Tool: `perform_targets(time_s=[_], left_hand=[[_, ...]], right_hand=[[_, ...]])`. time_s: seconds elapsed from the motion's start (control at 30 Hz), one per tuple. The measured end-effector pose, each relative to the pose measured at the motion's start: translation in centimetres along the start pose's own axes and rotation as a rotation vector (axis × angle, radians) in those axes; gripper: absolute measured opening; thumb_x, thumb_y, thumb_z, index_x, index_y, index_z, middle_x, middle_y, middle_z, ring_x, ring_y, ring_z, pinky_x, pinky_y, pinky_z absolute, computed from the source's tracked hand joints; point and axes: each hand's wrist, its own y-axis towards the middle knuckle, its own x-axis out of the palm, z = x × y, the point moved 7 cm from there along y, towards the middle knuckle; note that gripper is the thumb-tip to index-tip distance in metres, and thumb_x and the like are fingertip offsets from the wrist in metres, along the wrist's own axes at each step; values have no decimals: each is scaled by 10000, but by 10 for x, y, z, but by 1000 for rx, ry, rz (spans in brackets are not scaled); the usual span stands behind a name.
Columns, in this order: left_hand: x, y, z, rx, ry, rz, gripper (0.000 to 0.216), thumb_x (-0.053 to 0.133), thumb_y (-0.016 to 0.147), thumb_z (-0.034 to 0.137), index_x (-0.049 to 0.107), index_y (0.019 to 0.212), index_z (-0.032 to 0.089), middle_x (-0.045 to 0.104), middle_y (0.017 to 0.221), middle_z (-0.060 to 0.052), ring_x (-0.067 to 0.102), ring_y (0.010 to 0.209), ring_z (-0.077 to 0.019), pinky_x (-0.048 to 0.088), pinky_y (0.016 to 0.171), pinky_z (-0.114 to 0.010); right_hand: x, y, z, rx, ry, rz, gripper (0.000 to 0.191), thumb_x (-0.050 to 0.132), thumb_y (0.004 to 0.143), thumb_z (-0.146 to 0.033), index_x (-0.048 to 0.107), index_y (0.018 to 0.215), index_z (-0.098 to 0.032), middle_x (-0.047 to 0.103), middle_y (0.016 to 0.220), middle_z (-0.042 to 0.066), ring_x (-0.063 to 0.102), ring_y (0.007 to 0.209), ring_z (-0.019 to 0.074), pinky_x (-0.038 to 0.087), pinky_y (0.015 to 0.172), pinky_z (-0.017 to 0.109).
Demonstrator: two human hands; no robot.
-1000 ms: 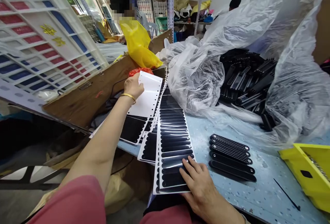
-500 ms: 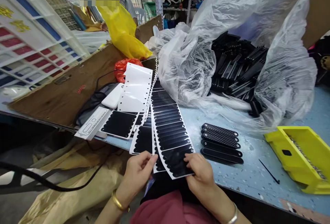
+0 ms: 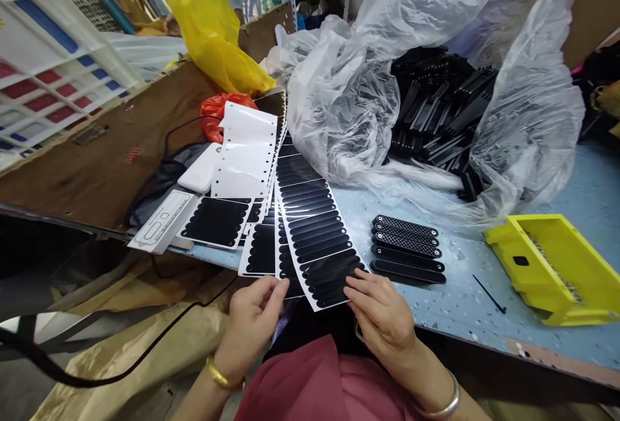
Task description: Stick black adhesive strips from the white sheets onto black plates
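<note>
left hand (image 3: 256, 321): bare, gold-coloured bangle (image 3: 221, 374) | right hand (image 3: 385, 318): bare, silver-coloured bangle (image 3: 448, 400) | garment (image 3: 310, 382): maroon

Your right hand (image 3: 382, 308) has its fingertips at the near right corner of the top sheet of black strips (image 3: 314, 221); can't tell if it's gripped. Your left hand (image 3: 254, 314) has thumb and forefinger together by the sheets' near edge, hold unclear. More sheets fan out beneath and to the left, with a white punched sheet (image 3: 245, 150) over some. Right of the sheets on the blue table (image 3: 450, 308): a row of black bars (image 3: 407, 250), top ones textured, then a thin black rod (image 3: 489, 294) just beside your yellow bin (image 3: 537, 285). Behind: crumpled clear plastic (image 3: 343, 111) around a black parts pile (image 3: 436, 111).
</note>
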Motion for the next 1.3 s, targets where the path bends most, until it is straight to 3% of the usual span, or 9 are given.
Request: perform_targets(time_s=[0.07, 0.13, 0.23, 0.43, 0.63, 0.87, 1.1, 1.23, 1.3], left_hand=[[31, -13, -2, -192, -297, -255, 372, 615, 818, 505, 620, 714, 148, 664, 631, -58, 621, 467, -154, 398, 421, -221], [55, -22, -1, -317, -541, -373, 340, 710, 754, 457, 657, 802, 125, 705, 729, -95, 704, 599, -214, 451, 448, -225], [69, -24, -6, -385, -697, -324, 323, 810, 668, 346, 682, 843, 106, 696, 719, -81, 727, 693, -235, 501, 504, -222], [72, -27, -20, -452, -763, -254, 294, 834, 648, 321, 689, 781, 101, 679, 665, -66, 715, 675, -218, 515, 509, -218], [75, -27, -16, -444, -840, -271, 237, 832, 643, 279, 677, 659, 101, 634, 585, -27, 589, 522, -111, 515, 530, -228], [77, -23, -10, -383, -791, -308, 280, 810, 663, 325, 651, 585, 108, 634, 541, -42, 579, 520, -118, 500, 554, -237], [76, -21, -3, -310, -749, -339, 258, 806, 673, 328, 695, 623, 101, 635, 597, -35, 586, 565, -113, 513, 586, -228], [77, -21, -6, -308, -712, -315, 265, 803, 680, 335, 688, 616, 105, 618, 584, -24, 574, 560, -112, 529, 576, -233], [78, -22, -10, -328, -719, -293, 261, 809, 671, 336, 686, 631, 110, 620, 593, -20, 580, 563, -118, 549, 575, -252]], right_hand=[[2, -4, 0, 1, 0, 6, 303, 591, 839, -3, 669, 1073, -179, 753, 965, 110, 685, 1006, 281, 565, 791, 435], [4, -8, -2, 13, -10, -13, 284, 589, 841, -9, 665, 1060, -172, 744, 975, 119, 678, 1004, 287, 558, 799, 451], [3, -14, -4, 77, -6, -82, 230, 668, 829, -112, 656, 1058, -141, 714, 965, 147, 663, 944, 302, 544, 759, 459], [-1, -16, -4, 185, 5, -62, 104, 588, 879, -84, 660, 915, -149, 578, 649, 34, 525, 583, 166, 412, 531, 296], [31, -15, -10, 325, -3, -245, 159, 645, 890, -281, 645, 815, -141, 517, 661, 22, 504, 582, 156, 404, 543, 282], [47, -8, -6, 418, 29, -406, 279, 651, 888, -313, 579, 660, -169, 501, 659, 1, 495, 587, 133, 376, 547, 263], [46, 1, 3, 612, 271, -343, 169, 628, 842, -191, 682, 683, -172, 570, 643, 2, 526, 541, 112, 397, 498, 225], [42, 4, 12, 674, 370, -218, 255, 559, 778, -104, 627, 542, -174, 560, 561, -13, 511, 516, 99, 394, 491, 208], [42, 0, 23, 802, 486, -189, 225, 566, 747, -128, 618, 533, -171, 545, 508, -26, 487, 461, 91, 378, 446, 200]])
